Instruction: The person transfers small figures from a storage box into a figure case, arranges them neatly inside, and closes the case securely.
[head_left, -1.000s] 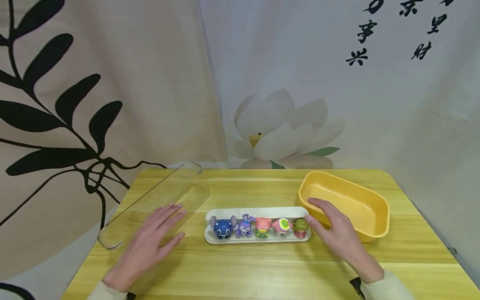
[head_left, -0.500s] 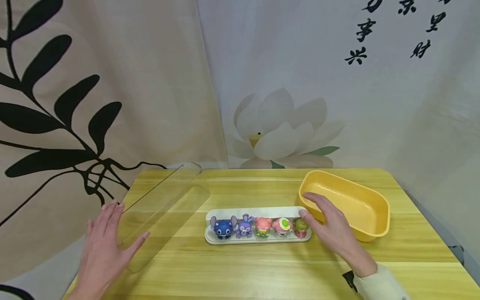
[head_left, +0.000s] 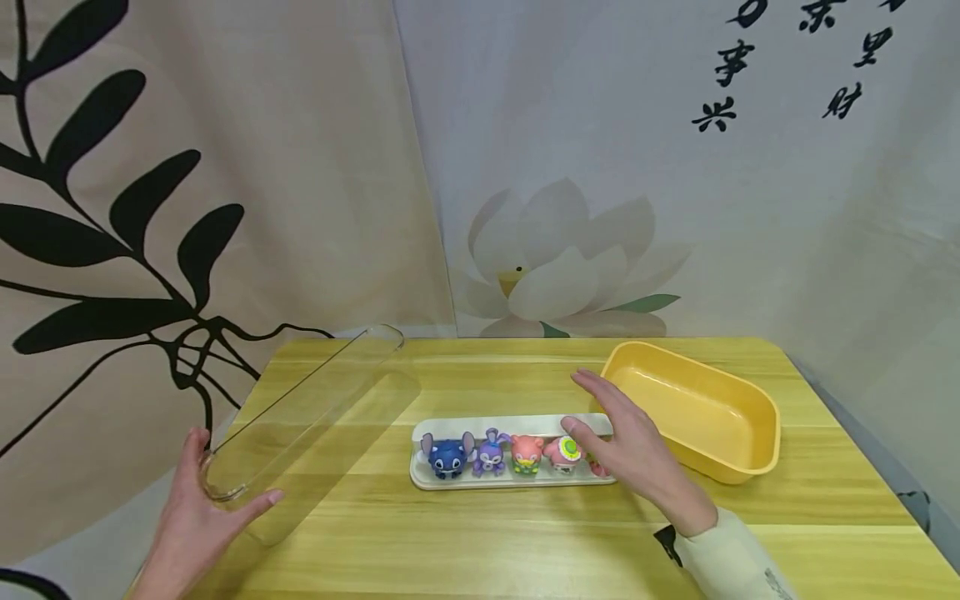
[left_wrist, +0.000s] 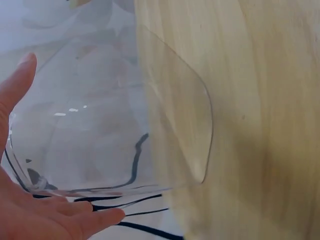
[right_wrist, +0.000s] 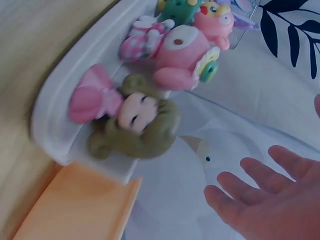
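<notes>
A clear plastic cover stands at the table's left side, its near end between the spread thumb and fingers of my left hand. Seen from the left wrist, those fingers are straight and right at the edge of the cover. My right hand hovers with relaxed, spread fingers over the right end of a white tray. A row of small figurines stands in it: a blue big-eared one, a purple rabbit, a pink pig and others. The right hand mostly hides the olive-haired figurine in the head view.
A yellow plastic bin sits right of the tray, close to its right end. The wooden table ends at a printed fabric backdrop with dark leaves and a lotus.
My left hand has moved left and down, from over the table to the cover's near end. My right hand has shifted left over the tray. The figurines and yellow bin stay put.
</notes>
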